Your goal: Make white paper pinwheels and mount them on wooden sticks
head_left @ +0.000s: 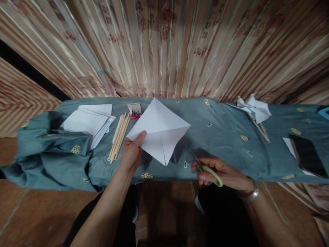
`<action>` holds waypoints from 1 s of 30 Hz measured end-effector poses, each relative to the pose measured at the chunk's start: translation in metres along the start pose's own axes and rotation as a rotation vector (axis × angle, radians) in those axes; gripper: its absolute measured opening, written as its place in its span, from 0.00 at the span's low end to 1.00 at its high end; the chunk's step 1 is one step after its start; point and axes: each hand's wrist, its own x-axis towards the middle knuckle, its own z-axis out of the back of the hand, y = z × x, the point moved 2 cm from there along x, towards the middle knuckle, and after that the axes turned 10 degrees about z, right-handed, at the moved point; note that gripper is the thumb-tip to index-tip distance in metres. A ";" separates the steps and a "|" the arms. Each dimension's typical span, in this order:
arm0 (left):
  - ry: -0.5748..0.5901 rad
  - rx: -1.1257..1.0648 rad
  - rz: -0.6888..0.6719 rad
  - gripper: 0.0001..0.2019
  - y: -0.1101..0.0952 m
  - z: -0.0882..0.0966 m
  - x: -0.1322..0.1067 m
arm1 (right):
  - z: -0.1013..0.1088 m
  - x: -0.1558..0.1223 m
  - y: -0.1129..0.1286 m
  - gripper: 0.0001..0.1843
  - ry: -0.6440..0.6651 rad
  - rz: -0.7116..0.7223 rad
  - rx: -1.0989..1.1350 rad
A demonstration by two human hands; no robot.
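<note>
My left hand [132,151] pinches the left corner of a white square sheet of paper [161,123], thumb on top. Creases cross the sheet from corner to corner, and a slit runs in from the corner nearest me. To the right of the paper, my right hand [218,171] is closed around the green-handled scissors [209,171]. Their blades point up and left toward the paper, apart from it. A silver band circles my right wrist.
Wooden sticks [120,137] and a small red box of metal pins [135,111] lie left of the paper, beyond them a stack of white sheets [86,120]. Paper pinwheels [253,108] on sticks and a phone [308,154] lie right. A pleated curtain [164,51] hangs behind the cloth-covered surface [226,137].
</note>
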 end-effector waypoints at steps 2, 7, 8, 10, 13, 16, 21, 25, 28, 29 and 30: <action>-0.005 0.023 0.022 0.18 0.001 0.000 0.000 | 0.014 0.001 -0.002 0.22 -0.155 0.048 -0.036; 0.034 0.127 0.152 0.16 0.009 -0.002 -0.004 | 0.038 0.005 0.001 0.26 -0.678 0.312 -0.118; 0.050 0.156 0.182 0.16 0.012 -0.002 -0.005 | 0.038 0.006 0.003 0.26 -0.700 0.353 -0.115; 0.093 0.228 0.236 0.17 0.018 -0.003 -0.008 | 0.033 0.008 0.006 0.26 -0.662 0.392 -0.101; 0.161 0.342 0.289 0.16 0.026 -0.005 -0.011 | 0.023 0.014 0.007 0.25 -0.562 0.375 -0.099; 0.208 0.406 0.300 0.15 0.030 -0.006 -0.013 | 0.013 0.020 0.003 0.23 -0.496 0.344 -0.099; 0.263 0.229 0.311 0.22 0.033 -0.012 -0.014 | 0.009 0.030 0.000 0.22 -0.581 0.374 -0.067; 0.484 0.108 0.292 0.27 0.036 -0.022 -0.021 | 0.009 0.037 0.004 0.21 -0.816 0.442 -0.122; 0.559 0.197 0.283 0.25 0.047 -0.029 -0.027 | 0.005 0.043 0.006 0.21 -0.883 0.468 -0.100; 0.556 0.224 0.276 0.25 0.051 -0.032 -0.029 | 0.003 0.046 0.006 0.22 -0.884 0.474 -0.084; 0.545 0.240 0.265 0.25 0.054 -0.035 -0.031 | 0.001 0.048 0.005 0.22 -0.880 0.476 -0.067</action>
